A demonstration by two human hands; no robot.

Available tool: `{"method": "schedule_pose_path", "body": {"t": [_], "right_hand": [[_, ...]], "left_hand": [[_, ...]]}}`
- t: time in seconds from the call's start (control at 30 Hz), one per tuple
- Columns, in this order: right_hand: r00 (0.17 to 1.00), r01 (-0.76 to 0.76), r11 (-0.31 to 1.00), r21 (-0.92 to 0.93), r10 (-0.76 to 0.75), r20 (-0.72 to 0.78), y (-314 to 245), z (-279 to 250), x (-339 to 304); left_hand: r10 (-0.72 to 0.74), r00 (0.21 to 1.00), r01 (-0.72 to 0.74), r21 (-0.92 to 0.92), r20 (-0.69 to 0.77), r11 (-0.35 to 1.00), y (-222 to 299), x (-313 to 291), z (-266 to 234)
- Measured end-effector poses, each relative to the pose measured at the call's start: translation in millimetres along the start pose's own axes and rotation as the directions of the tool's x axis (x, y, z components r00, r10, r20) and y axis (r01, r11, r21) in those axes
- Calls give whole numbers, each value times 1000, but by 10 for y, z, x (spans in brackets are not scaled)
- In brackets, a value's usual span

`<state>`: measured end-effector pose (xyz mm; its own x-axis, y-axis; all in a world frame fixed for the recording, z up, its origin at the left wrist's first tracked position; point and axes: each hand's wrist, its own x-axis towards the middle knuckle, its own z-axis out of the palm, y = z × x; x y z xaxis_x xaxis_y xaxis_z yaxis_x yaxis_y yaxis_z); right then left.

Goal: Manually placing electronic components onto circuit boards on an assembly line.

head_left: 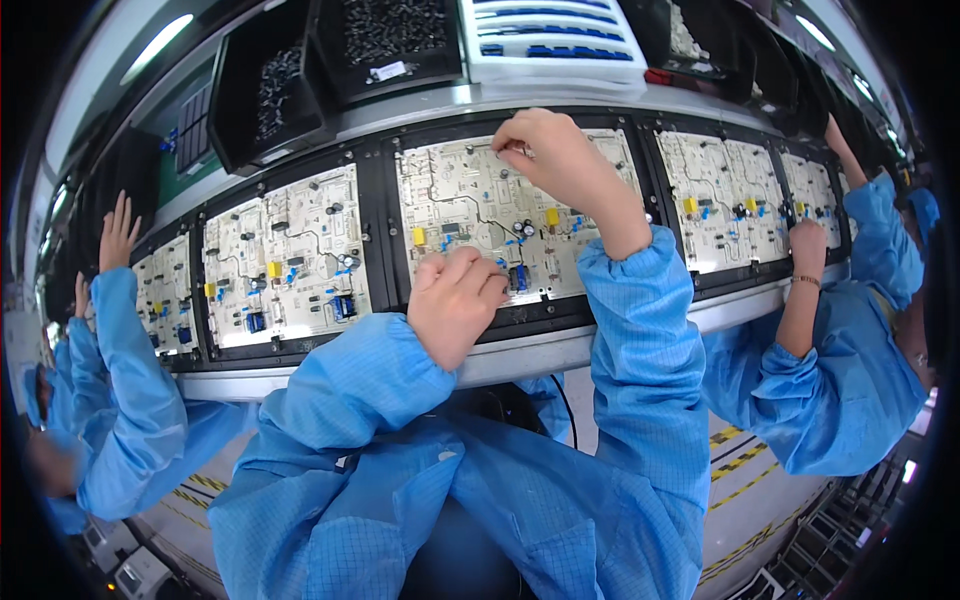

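In front of me a cream circuit board [455,195] sits in a black frame [383,215], with small black, yellow and blue parts on it. My right hand [555,160] is over the board's far edge, thumb and fingers pinched together and pointing down. Whatever may be between those fingertips is too small to make out. My left hand [458,305] is curled over the near edge of the same board, its fingers bent inward and hiding what they may hold. Close beside its fingertips stands a blue component [518,277].
More framed boards [285,250] line the rail on both sides. Beyond are black bins [395,40] of small parts and a white tray [555,65] with rows of blue parts. Co-workers in blue smocks reach in at left [135,370] and right [820,390].
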<state>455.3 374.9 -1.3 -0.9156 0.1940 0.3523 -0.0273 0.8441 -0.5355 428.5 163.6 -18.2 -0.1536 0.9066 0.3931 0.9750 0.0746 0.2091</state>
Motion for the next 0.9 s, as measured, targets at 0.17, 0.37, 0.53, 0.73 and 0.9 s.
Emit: {"method": "schedule_pose_path", "body": {"t": [0.17,0.37,0.53,0.73,0.9], "right_hand": [[995,-8,1000,-12,9,99,-37,112,-3],[988,-16,1000,16,14,156,-7,155,38],[977,-109,994,-3,108,186,-57,156,49],[986,-60,990,-130,79,148,-102,177,-7],[986,-56,986,-159,79,145,-286,152,41]], "left_hand": [[-14,1000,16,-55,23,998,-51,-38,0],[-37,999,38,-123,10,992,-155,5,-313],[-207,959,219,38,-193,975,-790,-112,-846],[-420,848,486,158,-323,859,-2306,-325,-1452],[-712,673,734,65,-200,676,-3329,-370,-1530]]}}
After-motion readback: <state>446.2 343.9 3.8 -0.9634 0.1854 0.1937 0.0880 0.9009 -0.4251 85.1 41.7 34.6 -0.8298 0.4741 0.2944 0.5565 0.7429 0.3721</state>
